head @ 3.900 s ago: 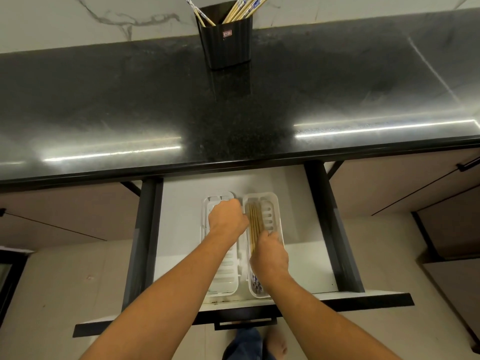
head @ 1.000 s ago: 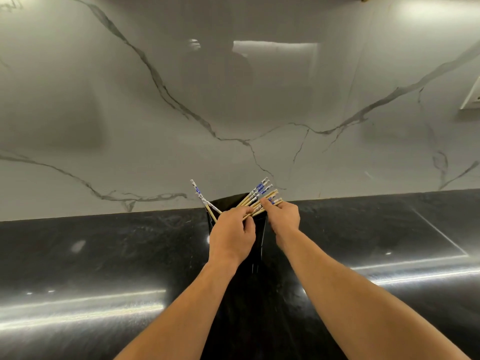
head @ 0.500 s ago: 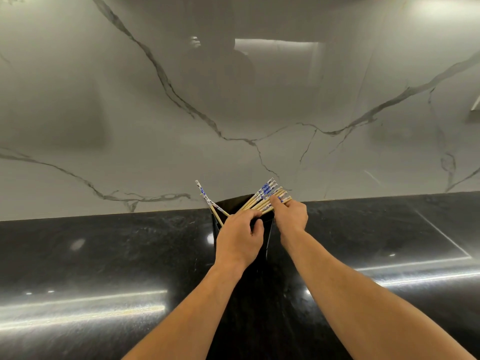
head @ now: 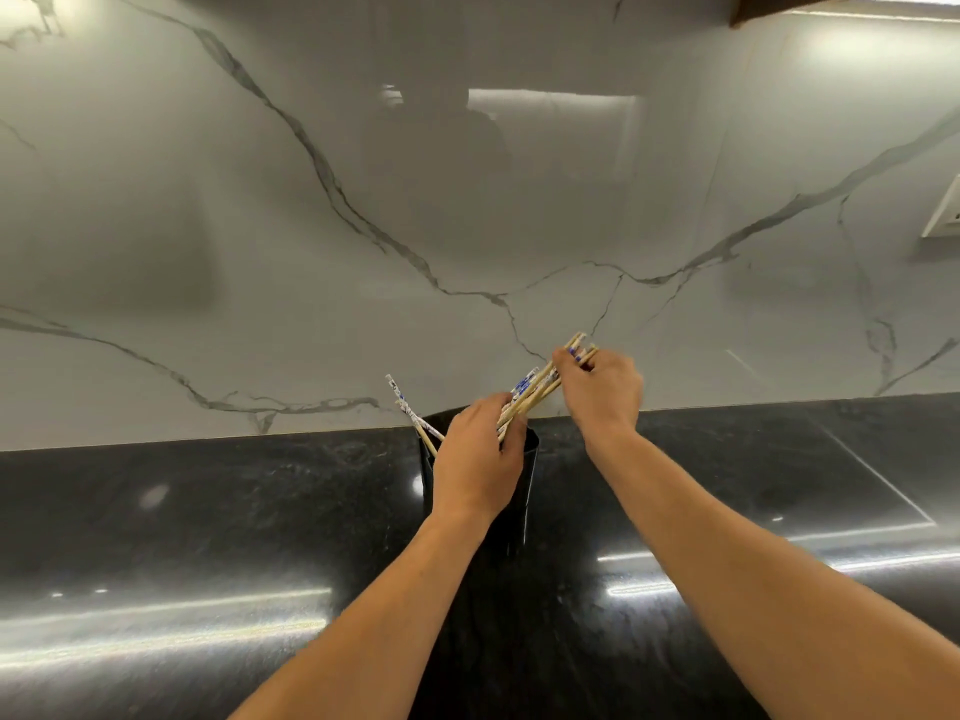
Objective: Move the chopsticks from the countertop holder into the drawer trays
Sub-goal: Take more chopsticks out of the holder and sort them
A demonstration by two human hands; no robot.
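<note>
- The bundle of chopsticks (head: 537,392) lies tilted. Its long axis runs from the mouth of the black holder (head: 527,485) up and to the right, with the lower ends at the rim.
- The right hand (head: 602,392) pinches the upper ends, so the sticks trail down-left from its grip. A pull along that slant should free them, I'd guess.
- The left hand (head: 478,459) grips the holder's rim, fingers curled beside the bundle's lower ends.
- Two loose chopsticks (head: 410,413) lean left in the holder.
- The holder stands on the countertop (head: 208,511).

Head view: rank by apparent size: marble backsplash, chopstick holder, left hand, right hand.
1. Marble backsplash.
2. Chopstick holder, partly hidden.
3. Left hand and right hand look alike, unranked.
</note>
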